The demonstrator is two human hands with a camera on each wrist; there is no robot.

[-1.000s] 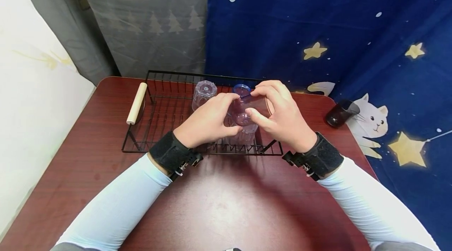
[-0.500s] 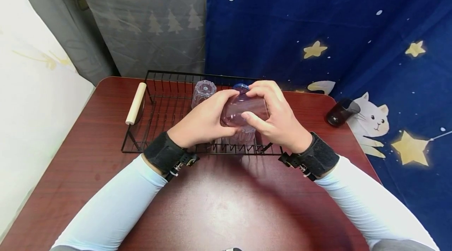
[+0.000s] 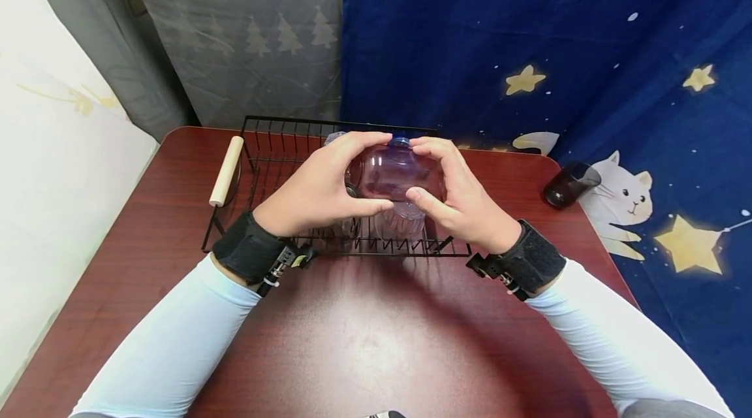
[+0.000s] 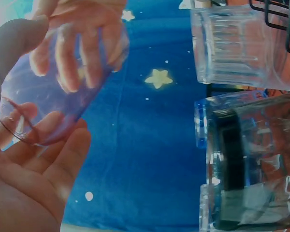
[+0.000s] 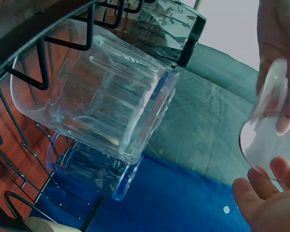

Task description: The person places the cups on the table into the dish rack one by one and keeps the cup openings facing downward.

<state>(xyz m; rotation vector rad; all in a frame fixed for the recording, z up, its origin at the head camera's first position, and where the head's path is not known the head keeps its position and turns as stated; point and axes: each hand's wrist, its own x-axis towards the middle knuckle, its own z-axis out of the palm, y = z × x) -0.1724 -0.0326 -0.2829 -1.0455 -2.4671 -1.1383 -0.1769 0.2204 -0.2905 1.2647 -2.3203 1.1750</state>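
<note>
A see-through pinkish-purple cup lies sideways in the air above a black wire rack. My left hand holds its left end, thumb in front and fingers at the back. Around the right end, my right hand grips with bent fingers and thumb. Below the cup an upturned clear ribbed glass stands in the rack. Behind it a blue cup shows only in part. A dark faceted glass and another clear glass are mostly hidden by my left hand in the head view.
A smoky dark cup stands on the red-brown table at the right. The rack has a pale wooden handle at its left end. A blue starry curtain hangs right behind the table.
My left hand has slid left and its fingers have spread wider. The pinkish-purple cup shows more of its side, and its left end has shifted left. My right hand has barely moved.
</note>
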